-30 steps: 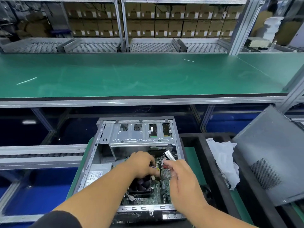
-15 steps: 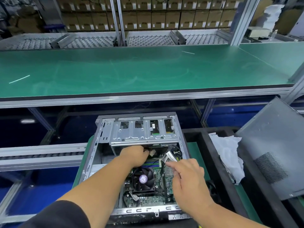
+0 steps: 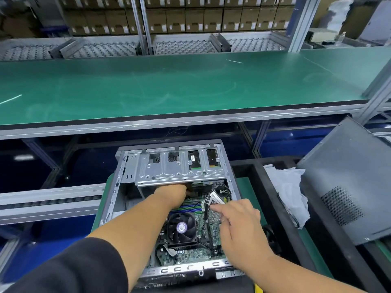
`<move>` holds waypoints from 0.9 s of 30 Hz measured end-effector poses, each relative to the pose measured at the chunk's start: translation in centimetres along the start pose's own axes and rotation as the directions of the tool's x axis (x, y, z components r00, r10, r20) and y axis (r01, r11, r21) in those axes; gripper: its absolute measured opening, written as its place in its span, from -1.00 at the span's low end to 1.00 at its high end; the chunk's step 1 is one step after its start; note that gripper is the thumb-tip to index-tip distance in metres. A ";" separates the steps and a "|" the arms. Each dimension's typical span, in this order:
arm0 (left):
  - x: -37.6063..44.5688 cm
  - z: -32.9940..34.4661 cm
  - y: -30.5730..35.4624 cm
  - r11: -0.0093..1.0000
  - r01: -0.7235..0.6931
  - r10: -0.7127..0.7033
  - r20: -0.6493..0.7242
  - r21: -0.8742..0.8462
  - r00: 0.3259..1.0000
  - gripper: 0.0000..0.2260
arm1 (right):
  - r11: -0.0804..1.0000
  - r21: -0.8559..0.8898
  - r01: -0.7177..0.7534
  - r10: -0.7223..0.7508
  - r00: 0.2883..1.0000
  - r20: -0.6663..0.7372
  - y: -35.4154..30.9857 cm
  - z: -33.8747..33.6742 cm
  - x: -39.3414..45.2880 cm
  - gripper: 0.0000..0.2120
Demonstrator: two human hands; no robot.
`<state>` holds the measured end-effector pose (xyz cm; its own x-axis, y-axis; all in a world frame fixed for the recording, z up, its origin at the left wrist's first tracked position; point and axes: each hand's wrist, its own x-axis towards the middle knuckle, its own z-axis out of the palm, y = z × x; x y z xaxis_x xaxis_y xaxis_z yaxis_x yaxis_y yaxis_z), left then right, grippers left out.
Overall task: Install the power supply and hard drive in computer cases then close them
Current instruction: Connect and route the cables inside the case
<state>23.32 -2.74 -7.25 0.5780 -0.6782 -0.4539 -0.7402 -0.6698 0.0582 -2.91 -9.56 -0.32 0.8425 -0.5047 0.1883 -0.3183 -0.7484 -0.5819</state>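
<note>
Pretty cramped inside the open computer case [image 3: 118,182]: the drive cage [image 3: 179,168] roofs over the far end, and the cable bundle [image 3: 215,197] plus the fan [image 3: 182,227] block the middle. Way more room on the green bench [image 3: 169,87] behind.

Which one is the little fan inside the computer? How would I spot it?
Find the open computer case lying below the long green bench. Look inside it, between the person's two arms, at the green circuit board. The fan is the black square with round blades and a pale purple sticker in its middle.
</note>
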 end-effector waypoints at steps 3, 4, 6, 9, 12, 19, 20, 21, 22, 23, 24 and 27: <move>0.4 0.5 0.2 1.000 -0.020 0.019 -0.029 -0.015 0.999 -0.88 | 1.000 -0.010 -0.004 0.004 1.000 -0.001 0.0 0.0 0.0 -0.55; 0.5 0.6 0.5 0.999 -0.025 0.024 -0.040 -0.024 0.999 -0.85 | 1.000 -0.013 -0.005 0.005 1.000 -0.001 0.0 0.0 0.0 -0.55; 0.7 0.9 0.9 0.999 -0.024 0.022 -0.065 -0.027 0.998 -0.82 | 1.000 -0.017 -0.002 0.002 1.000 -0.002 -0.1 -0.1 0.0 -0.55; 0.6 1.1 1.2 1.000 -0.013 0.011 -0.095 -0.022 0.995 -0.87 | 1.000 -0.031 0.000 0.001 1.000 0.011 -0.2 -0.1 0.0 -0.55; 0.6 1.0 1.1 1.000 -0.016 0.014 -0.130 -0.011 0.991 -0.86 | 1.000 -0.031 -0.005 0.005 1.000 0.013 -0.3 -0.2 0.0 -0.54; 0.6 0.9 1.6 0.989 -0.058 0.073 -0.106 0.134 0.992 -0.83 | 0.999 -0.035 0.010 -0.010 1.000 0.009 -0.5 -0.3 0.0 -0.54; 0.7 1.0 1.6 0.984 -0.070 0.087 -0.099 0.163 0.991 -0.81 | 0.999 -0.038 0.014 -0.014 1.000 0.006 -0.6 -0.3 0.0 -0.54; 0.6 1.0 1.6 0.985 -0.067 0.083 -0.097 0.160 0.992 -0.79 | 0.999 -0.040 0.019 -0.019 1.000 0.006 -0.6 -0.3 0.0 -0.54; 0.6 0.9 1.6 0.983 -0.063 0.079 -0.088 0.174 0.993 -0.77 | 0.999 -0.042 0.022 -0.022 1.000 0.009 -0.7 -0.3 0.0 -0.54; 0.6 1.1 1.6 0.987 -0.052 0.065 -0.079 0.153 0.995 -0.76 | 0.999 -0.046 0.025 -0.024 1.000 0.013 -0.7 -0.3 0.1 -0.54; 0.7 1.1 1.6 0.986 -0.051 0.062 -0.065 0.157 0.996 -0.77 | 0.998 -0.050 0.027 -0.026 1.000 0.012 -0.8 -0.3 0.1 -0.55; 1.0 1.1 1.8 1.000 -0.012 0.012 -0.080 0.007 0.997 -0.80 | 0.998 -0.049 0.029 -0.029 1.000 -0.008 -1.0 -0.3 0.0 -0.55</move>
<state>22.15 -4.30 -8.55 0.5945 -0.7081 -0.3809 -0.7493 -0.6598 0.0572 -2.74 -9.00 0.51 0.8480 -0.4861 0.2113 -0.3149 -0.7827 -0.5369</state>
